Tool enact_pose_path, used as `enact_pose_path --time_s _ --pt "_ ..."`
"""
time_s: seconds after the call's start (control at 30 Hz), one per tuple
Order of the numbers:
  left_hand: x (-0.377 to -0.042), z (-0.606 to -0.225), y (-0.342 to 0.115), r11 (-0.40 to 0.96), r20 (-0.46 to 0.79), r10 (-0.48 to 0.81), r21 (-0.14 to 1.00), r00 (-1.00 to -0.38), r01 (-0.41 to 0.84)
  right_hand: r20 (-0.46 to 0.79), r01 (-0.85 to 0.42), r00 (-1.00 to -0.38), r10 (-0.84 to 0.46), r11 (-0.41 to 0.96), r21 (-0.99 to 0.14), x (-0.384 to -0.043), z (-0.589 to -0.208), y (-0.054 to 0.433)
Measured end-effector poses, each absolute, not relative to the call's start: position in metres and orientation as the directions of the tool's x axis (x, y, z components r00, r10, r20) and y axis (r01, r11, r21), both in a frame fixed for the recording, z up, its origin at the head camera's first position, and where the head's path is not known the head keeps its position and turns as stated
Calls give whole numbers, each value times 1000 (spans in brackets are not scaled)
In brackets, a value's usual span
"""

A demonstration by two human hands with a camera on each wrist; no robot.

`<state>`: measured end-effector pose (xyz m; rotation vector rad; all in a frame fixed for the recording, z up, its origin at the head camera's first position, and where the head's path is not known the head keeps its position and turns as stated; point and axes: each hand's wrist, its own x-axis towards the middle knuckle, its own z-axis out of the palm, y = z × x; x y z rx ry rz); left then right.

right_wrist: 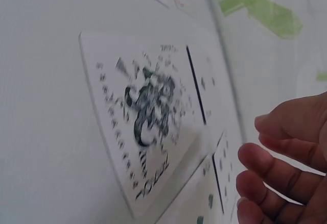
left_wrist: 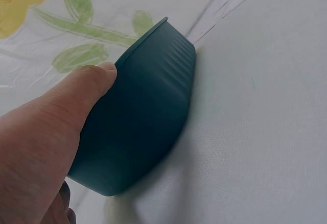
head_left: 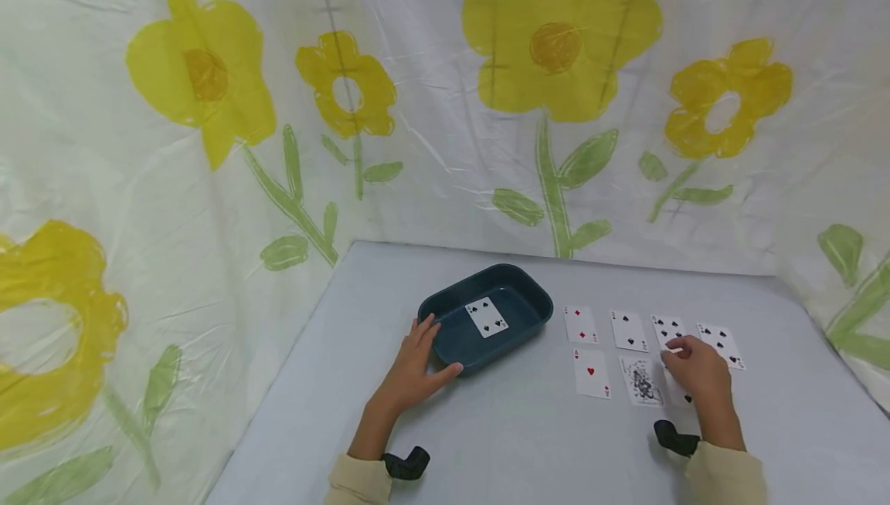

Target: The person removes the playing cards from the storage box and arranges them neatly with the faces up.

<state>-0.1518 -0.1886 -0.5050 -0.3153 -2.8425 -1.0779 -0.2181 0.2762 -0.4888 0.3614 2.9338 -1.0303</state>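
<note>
A dark teal dish stands on the table with a four of spades lying inside. My left hand rests at its left end, fingers spread at the rim; in the left wrist view the thumb touches the rim. Over the right end of a card layout is my right hand, its fingers loosely bent and holding nothing in the right wrist view. Closest under it lies a spade card, partly hidden by the hand. Beside that card is a joker, seen large in the right wrist view.
An ace of hearts lies left of the joker. Behind it runs a row with a two of diamonds, a two of spades and more spade cards. A flower-print curtain hangs along the table's far edge.
</note>
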Motion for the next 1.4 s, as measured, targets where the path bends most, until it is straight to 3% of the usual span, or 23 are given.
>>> enact_pose_path --time_s 0.6,0.9,1.4 --pt "-154 -510 -188 735 154 148 643 -977 213 8 24 -999 41 722 -692 -257 -458 193" --pt "-153 -507 -188 730 133 145 655 -980 197 105 -131 -991 -82 741 -658 -278 -443 155" --pt "-153 -508 -190 727 133 152 656 -979 202 99 -212 -976 -193 743 -635 -310 -438 85"
